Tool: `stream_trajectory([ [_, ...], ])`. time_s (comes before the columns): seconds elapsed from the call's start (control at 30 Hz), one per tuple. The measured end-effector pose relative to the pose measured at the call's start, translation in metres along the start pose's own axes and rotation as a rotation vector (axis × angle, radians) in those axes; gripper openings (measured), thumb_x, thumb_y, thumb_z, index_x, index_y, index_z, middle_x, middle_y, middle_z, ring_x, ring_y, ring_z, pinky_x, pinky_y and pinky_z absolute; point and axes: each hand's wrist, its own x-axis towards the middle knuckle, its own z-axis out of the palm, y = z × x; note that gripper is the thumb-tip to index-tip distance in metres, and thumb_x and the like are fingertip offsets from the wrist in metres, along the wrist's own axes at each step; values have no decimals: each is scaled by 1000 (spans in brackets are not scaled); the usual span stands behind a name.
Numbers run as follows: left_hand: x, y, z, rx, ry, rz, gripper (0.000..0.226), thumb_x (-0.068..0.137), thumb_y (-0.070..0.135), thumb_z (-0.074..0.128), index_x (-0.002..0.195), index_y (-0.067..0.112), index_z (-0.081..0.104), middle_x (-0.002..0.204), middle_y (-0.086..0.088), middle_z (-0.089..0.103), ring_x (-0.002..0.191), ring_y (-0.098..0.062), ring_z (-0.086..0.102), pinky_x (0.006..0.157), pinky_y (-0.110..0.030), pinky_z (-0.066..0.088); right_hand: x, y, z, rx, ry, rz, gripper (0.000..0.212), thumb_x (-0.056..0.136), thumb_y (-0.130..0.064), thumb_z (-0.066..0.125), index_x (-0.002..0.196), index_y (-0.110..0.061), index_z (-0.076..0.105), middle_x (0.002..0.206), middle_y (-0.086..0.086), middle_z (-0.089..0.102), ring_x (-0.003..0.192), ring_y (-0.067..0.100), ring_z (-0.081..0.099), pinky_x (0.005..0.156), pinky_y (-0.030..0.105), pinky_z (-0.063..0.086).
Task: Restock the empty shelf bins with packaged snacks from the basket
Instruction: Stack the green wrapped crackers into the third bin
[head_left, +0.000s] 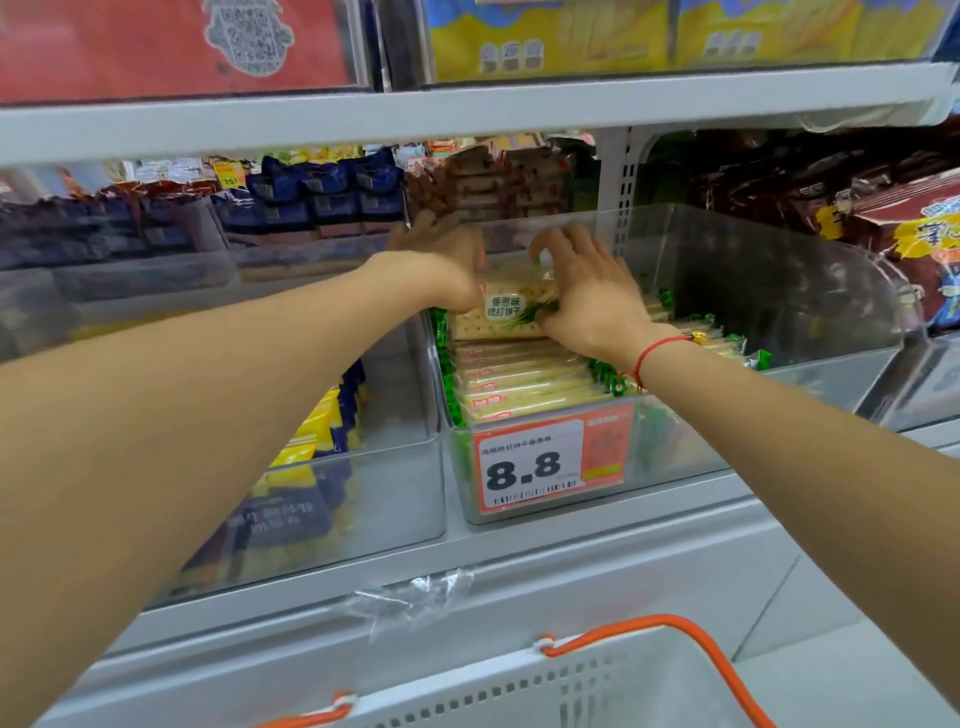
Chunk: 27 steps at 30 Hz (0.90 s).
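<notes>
Both hands reach into clear bin (779, 291), centre shelf, seating cracker pack (506, 309) upright behind row of same packs (524, 382), so labels face front.
Left hand (441, 260) at pack's 9 o'clock edge, fingers curled on it.
Right hand (587, 291) at 3 o'clock, fingers half-spread, bent, tips pressing pack's top and side.
Basket (649, 670) at 6 o'clock, below shelf; contents not visible.
Price tag (535, 462) on bin front.

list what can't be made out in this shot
- Basket contents: head view, cut off by the bottom edge.
- Back of the bin: hidden behind both hands, left and right.
- Cracker pack edges: covered by the hands.
- Small print on the price tag: too small.
- Top shelf packs: cut off by the top edge.
- Left bin packs: blurred by plastic and hidden by the left arm.
</notes>
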Motion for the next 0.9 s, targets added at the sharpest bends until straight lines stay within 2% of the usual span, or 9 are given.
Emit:
stream_trajectory([
  [0.13, -2, -1, 1, -28, 8, 23, 17, 89, 14, 59, 95, 29, 62, 109, 5, 56, 111, -21, 51, 94, -35, 37, -2, -5, 1, -93, 10, -91, 43, 75, -11, 63, 118, -13, 56, 125, 12, 47, 116, 33, 41, 88, 40, 36],
  [0.2, -1, 0, 1, -28, -4, 31, 19, 90, 10, 57, 100, 25, 63, 103, 5, 52, 109, -21, 53, 91, -33, 38, -3, -6, -1, -90, -21, -73, 40, 78, -10, 60, 118, -16, 57, 124, 10, 50, 115, 32, 43, 87, 37, 37],
  [0.3, 0, 1, 2, 2, -30, 58, 23, 91, 5, 53, 106, 20, 62, 106, 1, 52, 98, -20, 52, 81, -28, 39, -7, -10, -6, 74, -154, 38, 43, 82, -5, 55, 122, -20, 54, 127, 7, 52, 111, 30, 52, 82, 33, 42],
  [0.4, -6, 7, 1, 79, -132, 100, 21, 94, 5, 47, 113, 14, 51, 107, -6, 49, 80, -17, 46, 74, -27, 40, -12, -13, -19, 157, -336, 106, 51, 84, -5, 52, 132, -21, 46, 133, 10, 49, 117, 30, 50, 95, 38, 45],
  [0.5, -22, 11, -5, 194, -200, 109, 37, 96, 9, 42, 133, 7, 48, 117, -10, 57, 86, -20, 50, 74, -31, 45, -20, -17, -35, 169, -522, 164, 61, 88, -4, 47, 145, -17, 32, 143, 12, 43, 129, 30, 42, 105, 35, 38],
  [0.57, -38, 13, -13, 250, -151, 128, 37, 97, 14, 41, 132, 11, 53, 114, -8, 60, 86, -21, 53, 70, -33, 47, -29, -20, -46, 170, -566, 170, 61, 88, -4, 47, 147, -13, 32, 146, 12, 40, 133, 30, 38, 110, 37, 35],
  [0.67, -67, 22, -21, 193, 26, 142, 36, 93, 21, 45, 126, 16, 59, 122, -8, 61, 106, -27, 58, 80, -37, 46, -54, -20, -67, 158, -513, 166, 56, 85, -8, 53, 139, -15, 46, 137, 12, 50, 124, 30, 48, 104, 38, 41],
  [0.77, -114, 41, -22, -74, 178, 150, 32, 89, 22, 48, 117, 22, 64, 119, -5, 65, 109, -29, 58, 83, -38, 47, -96, -26, -91, 138, -376, 126, 33, 87, -17, 58, 120, -14, 64, 121, 8, 61, 112, 25, 56, 95, 32, 43],
  [0.9, -178, 65, -6, -335, 161, 90, 26, 90, 28, 48, 110, 31, 64, 111, 5, 68, 105, -25, 61, 81, -35, 46, -168, -44, -113, 160, -80, 130, 10, 87, -19, 61, 93, -14, 68, 99, 3, 62, 99, 21, 53, 83, 35, 43],
])
